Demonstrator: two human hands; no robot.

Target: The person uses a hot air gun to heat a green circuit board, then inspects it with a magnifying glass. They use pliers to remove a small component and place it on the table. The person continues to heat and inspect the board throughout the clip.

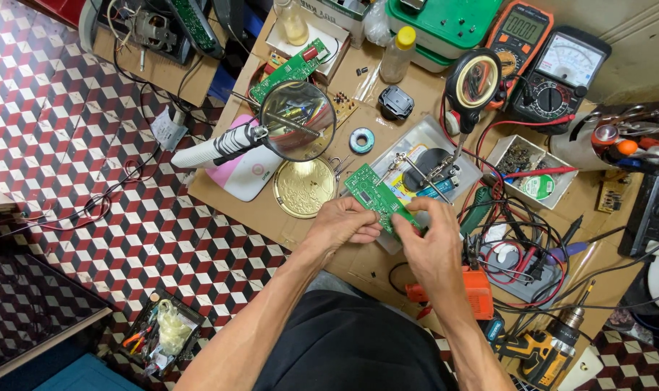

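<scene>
A green circuit board [373,192] is held between both hands above the cardboard-covered workbench [300,228]. My left hand [340,226] grips its near-left edge with fingers curled over it. My right hand [431,242] pinches the board's right end. Just behind the board stands a clip stand with crocodile clips [427,170] on a metal tray [445,141].
A magnifier [297,120] on a white handle, a gold round lid [305,187], a solder reel [361,140], two multimeters [539,61], a ring magnifier lamp [473,81], tangled leads [518,239], an orange tool [471,289] and a drill [547,347] crowd the bench. The tiled floor [90,145] lies left.
</scene>
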